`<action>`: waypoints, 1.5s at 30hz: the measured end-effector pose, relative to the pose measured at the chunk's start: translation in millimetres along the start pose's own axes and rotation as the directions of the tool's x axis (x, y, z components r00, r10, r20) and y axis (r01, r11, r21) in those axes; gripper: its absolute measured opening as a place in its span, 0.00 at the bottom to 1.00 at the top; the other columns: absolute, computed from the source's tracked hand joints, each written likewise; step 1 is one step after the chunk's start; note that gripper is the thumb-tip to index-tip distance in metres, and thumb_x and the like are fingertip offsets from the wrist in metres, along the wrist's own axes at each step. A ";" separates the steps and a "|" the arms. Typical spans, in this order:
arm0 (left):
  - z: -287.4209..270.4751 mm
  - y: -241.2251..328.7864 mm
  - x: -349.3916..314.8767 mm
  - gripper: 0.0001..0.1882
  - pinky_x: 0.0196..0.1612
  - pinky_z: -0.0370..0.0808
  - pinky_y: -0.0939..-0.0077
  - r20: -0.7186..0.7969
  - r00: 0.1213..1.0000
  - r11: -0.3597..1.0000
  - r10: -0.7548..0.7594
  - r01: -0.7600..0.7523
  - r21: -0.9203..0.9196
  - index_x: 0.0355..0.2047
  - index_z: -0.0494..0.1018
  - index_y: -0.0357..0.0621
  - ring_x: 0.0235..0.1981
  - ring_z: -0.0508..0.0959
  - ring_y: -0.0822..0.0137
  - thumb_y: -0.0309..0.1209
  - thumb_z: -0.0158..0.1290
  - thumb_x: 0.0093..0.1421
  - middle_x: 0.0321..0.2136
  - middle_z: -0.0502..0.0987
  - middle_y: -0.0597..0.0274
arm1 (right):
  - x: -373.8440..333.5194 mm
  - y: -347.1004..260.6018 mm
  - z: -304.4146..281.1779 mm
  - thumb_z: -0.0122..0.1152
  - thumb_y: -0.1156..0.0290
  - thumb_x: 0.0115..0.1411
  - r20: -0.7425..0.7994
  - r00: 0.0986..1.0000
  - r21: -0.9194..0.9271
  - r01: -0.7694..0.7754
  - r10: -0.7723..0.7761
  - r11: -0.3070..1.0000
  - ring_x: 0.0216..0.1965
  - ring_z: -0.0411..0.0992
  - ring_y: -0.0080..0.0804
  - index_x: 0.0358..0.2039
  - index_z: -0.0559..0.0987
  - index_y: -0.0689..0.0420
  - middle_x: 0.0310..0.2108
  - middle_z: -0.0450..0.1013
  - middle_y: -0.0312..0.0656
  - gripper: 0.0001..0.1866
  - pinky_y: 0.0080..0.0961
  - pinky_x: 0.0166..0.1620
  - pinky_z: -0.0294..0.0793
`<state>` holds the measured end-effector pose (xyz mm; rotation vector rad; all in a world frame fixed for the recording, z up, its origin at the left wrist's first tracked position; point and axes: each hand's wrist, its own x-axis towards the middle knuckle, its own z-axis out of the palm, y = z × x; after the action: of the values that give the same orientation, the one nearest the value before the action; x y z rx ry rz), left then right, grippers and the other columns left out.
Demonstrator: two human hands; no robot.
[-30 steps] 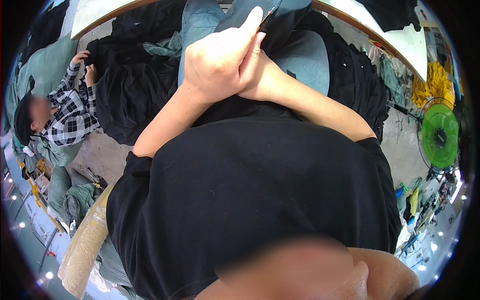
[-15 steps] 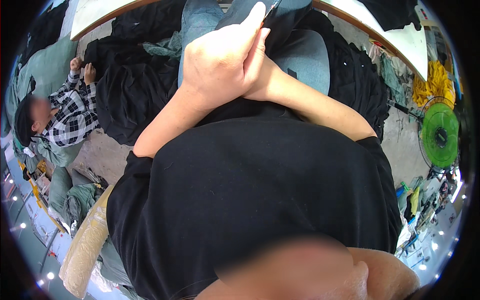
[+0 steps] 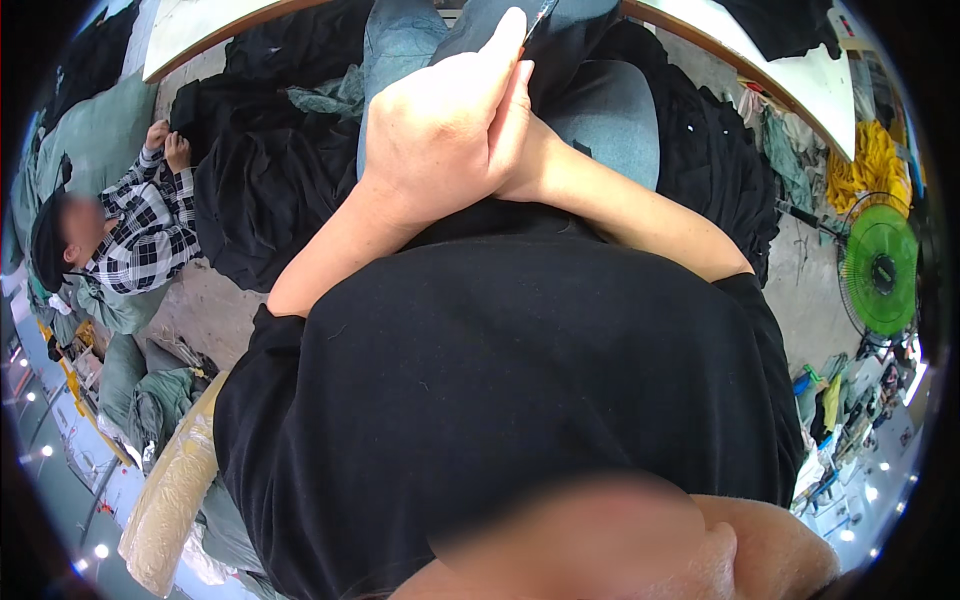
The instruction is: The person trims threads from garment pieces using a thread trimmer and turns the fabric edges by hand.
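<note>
Little has shifted since the earlier frame: both hands stay clasped together over the grey-blue denim garment [image 3: 600, 120], which lies far in the scene, draped in front of the black-shirted torso. On top, the left hand [image 3: 440, 130] curls its fingers shut, pinching a thin dark tool [image 3: 540, 12] at the thumb tip. Beneath it the right hand [image 3: 520, 150] is mostly hidden, so I cannot tell its grip. Left, a person in a checked shirt [image 3: 140, 235] touches a black cloth pile [image 3: 260, 190]. Right stands a green fan [image 3: 882, 270].
</note>
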<state>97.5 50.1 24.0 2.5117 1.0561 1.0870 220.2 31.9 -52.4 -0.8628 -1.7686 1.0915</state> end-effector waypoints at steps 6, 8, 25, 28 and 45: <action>-10.6 8.2 8.5 0.20 0.37 0.82 0.76 0.038 0.999 1.000 -0.031 0.031 0.006 0.55 0.79 0.39 0.32 0.87 0.59 0.26 0.60 0.62 0.34 0.85 0.49 | 0.4 -1.5 -3.6 0.67 0.74 0.59 -0.006 1.000 0.012 -0.009 0.009 1.000 0.51 0.74 0.41 0.49 0.76 0.63 0.47 0.75 0.50 0.18 0.36 0.52 0.75; -12.8 9.1 9.8 0.20 0.37 0.81 0.75 0.052 0.998 0.999 -0.044 0.043 0.001 0.55 0.79 0.39 0.32 0.87 0.58 0.26 0.60 0.63 0.33 0.85 0.49 | -0.2 -2.0 -4.4 0.67 0.73 0.59 -0.005 1.000 0.022 -0.013 0.013 1.000 0.51 0.74 0.40 0.49 0.76 0.62 0.48 0.75 0.50 0.18 0.36 0.53 0.75; -11.5 9.9 25.8 0.10 0.29 0.77 0.75 0.073 0.992 0.990 -0.101 0.108 -0.088 0.45 0.72 0.39 0.25 0.85 0.59 0.25 0.59 0.65 0.25 0.82 0.52 | -4.1 0.6 -11.5 0.69 0.70 0.61 0.052 0.989 0.269 -0.151 0.142 0.951 0.54 0.72 0.39 0.52 0.74 0.61 0.50 0.74 0.49 0.20 0.35 0.55 0.73; -15.8 17.2 38.0 0.08 0.29 0.77 0.68 0.101 0.988 0.986 -0.116 0.126 -0.105 0.42 0.73 0.38 0.25 0.83 0.53 0.25 0.58 0.64 0.25 0.80 0.49 | -5.9 2.8 -12.5 0.69 0.70 0.61 0.057 0.986 0.301 -0.167 0.157 0.939 0.54 0.71 0.38 0.52 0.74 0.60 0.51 0.73 0.49 0.21 0.35 0.55 0.73; -3.0 26.1 61.7 0.07 0.26 0.77 0.61 0.126 0.987 0.995 -0.100 0.099 0.017 0.38 0.71 0.35 0.22 0.81 0.47 0.24 0.57 0.62 0.19 0.75 0.45 | -12.6 -1.5 -12.1 0.64 0.76 0.60 0.086 0.977 -0.021 -0.193 0.194 0.981 0.42 0.76 0.37 0.39 0.79 0.62 0.38 0.78 0.48 0.08 0.35 0.44 0.75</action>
<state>138.4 73.3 71.8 2.4692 1.1405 0.8851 236.0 24.3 -51.9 -1.0253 -1.7923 1.2617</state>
